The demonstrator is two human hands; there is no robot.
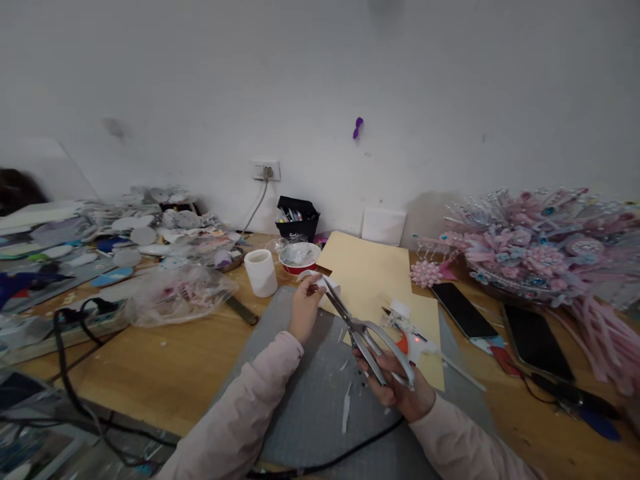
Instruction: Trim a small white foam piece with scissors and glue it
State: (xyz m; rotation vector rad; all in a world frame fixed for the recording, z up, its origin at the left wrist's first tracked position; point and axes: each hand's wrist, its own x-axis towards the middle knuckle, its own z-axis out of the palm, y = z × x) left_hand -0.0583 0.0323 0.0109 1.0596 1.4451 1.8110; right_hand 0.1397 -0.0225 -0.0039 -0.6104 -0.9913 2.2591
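In the middle of the head view, my left hand (305,310) is closed on a small piece of white paper (331,288), pinched between thumb and fingers. My right hand (395,388) grips a large pair of metal scissors (361,327) with a spring between the handles. The blades point up and left, their tips at the paper beside my left fingers; I cannot tell whether they touch it. Below both hands lies a grey cutting mat (300,400) with thin white paper scraps (346,408). Just right of the scissors is a glue gun (415,343) with a small red light.
Yellowish sheets (373,263) lie behind my hands. A white tape roll (261,273), a red-and-white bowl (299,257) and a black pen box (297,219) stand further back. Two phones (464,311) and a pink beaded headdress (535,250) are rightward; a plastic bag (183,297) and cables lie leftward.
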